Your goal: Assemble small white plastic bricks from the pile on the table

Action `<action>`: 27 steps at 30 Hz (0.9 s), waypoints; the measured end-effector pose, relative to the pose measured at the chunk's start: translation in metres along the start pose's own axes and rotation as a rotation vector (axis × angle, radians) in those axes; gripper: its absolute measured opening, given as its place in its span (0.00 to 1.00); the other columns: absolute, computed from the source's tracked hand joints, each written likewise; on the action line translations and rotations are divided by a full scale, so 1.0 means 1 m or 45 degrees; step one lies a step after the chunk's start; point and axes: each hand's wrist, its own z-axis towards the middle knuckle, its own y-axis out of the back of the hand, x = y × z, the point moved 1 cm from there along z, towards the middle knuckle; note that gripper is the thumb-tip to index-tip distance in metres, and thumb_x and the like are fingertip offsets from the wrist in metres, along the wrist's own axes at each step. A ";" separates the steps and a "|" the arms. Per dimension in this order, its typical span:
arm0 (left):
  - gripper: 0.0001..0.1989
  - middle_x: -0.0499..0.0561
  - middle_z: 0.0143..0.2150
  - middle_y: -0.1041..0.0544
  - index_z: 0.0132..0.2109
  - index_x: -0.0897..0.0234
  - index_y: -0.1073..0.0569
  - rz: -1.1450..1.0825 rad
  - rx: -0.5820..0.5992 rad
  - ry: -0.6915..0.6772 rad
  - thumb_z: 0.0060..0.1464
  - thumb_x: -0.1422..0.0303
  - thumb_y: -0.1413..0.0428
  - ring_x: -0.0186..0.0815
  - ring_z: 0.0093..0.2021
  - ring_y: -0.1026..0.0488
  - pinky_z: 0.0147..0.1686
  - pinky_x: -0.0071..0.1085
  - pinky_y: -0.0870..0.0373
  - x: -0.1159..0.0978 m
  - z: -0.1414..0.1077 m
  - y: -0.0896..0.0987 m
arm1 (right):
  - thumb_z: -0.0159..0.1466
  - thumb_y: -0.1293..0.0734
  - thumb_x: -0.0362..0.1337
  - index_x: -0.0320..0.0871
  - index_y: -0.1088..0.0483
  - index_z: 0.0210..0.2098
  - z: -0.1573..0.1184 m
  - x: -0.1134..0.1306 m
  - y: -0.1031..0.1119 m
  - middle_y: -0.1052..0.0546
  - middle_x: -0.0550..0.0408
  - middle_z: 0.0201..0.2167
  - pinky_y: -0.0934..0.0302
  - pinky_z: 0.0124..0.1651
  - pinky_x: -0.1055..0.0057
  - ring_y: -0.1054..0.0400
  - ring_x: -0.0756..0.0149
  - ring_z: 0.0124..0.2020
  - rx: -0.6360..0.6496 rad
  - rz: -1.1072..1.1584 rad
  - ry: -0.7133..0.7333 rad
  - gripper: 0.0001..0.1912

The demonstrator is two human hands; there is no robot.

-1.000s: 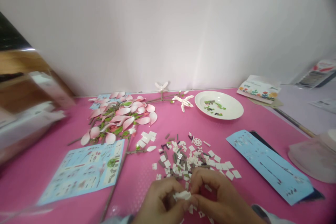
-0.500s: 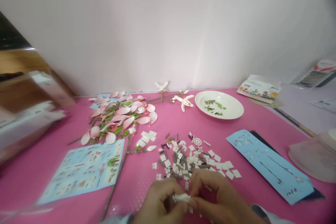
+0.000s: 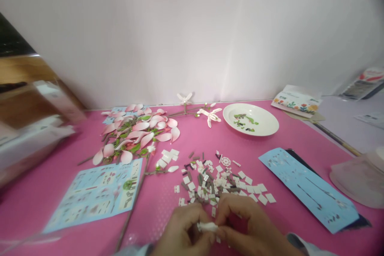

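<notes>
White piece [image 3: 207,227] pinched by left hand [image 3: 183,228], right hand [image 3: 247,224]. Plate [image 3: 267,122] holding green, dark bits [image 3: 251,121].

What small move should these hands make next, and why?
Probably a gentle press by the right hand against the white piece, with the left hand bracing it. The left hand grips the piece and the right hand pinches at its other end, so both seem placed for pressing. Whether any joint is fully seated is too small to tell.
</notes>
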 end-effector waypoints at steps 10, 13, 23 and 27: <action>0.13 0.45 0.24 0.39 0.29 0.63 0.30 -0.107 0.034 0.002 0.52 0.58 0.42 0.32 0.25 0.40 0.24 0.26 0.45 0.003 -0.001 -0.001 | 0.56 0.29 0.45 0.42 0.31 0.24 0.001 0.003 0.002 0.31 0.58 0.21 0.45 0.29 0.72 0.39 0.67 0.25 0.016 0.079 -0.078 0.13; 0.12 0.45 0.23 0.37 0.25 0.64 0.32 -0.026 0.026 -0.007 0.53 0.64 0.43 0.32 0.26 0.40 0.25 0.26 0.44 0.004 -0.001 -0.001 | 0.55 0.29 0.46 0.42 0.31 0.23 0.001 0.004 0.002 0.32 0.58 0.21 0.45 0.28 0.72 0.39 0.67 0.26 0.044 0.092 -0.077 0.14; 0.08 0.45 0.25 0.38 0.27 0.63 0.32 -0.078 0.110 -0.038 0.51 0.68 0.43 0.32 0.27 0.39 0.26 0.26 0.43 0.008 -0.003 0.003 | 0.55 0.32 0.43 0.43 0.33 0.23 -0.001 0.008 0.001 0.32 0.57 0.21 0.46 0.28 0.71 0.39 0.66 0.26 0.069 0.070 -0.089 0.11; 0.10 0.45 0.24 0.38 0.27 0.63 0.33 -0.027 0.093 -0.047 0.53 0.66 0.43 0.32 0.26 0.40 0.25 0.27 0.44 0.005 -0.002 0.002 | 0.54 0.33 0.40 0.43 0.34 0.22 0.000 0.008 0.000 0.33 0.58 0.20 0.47 0.27 0.72 0.41 0.67 0.25 0.050 0.013 -0.101 0.09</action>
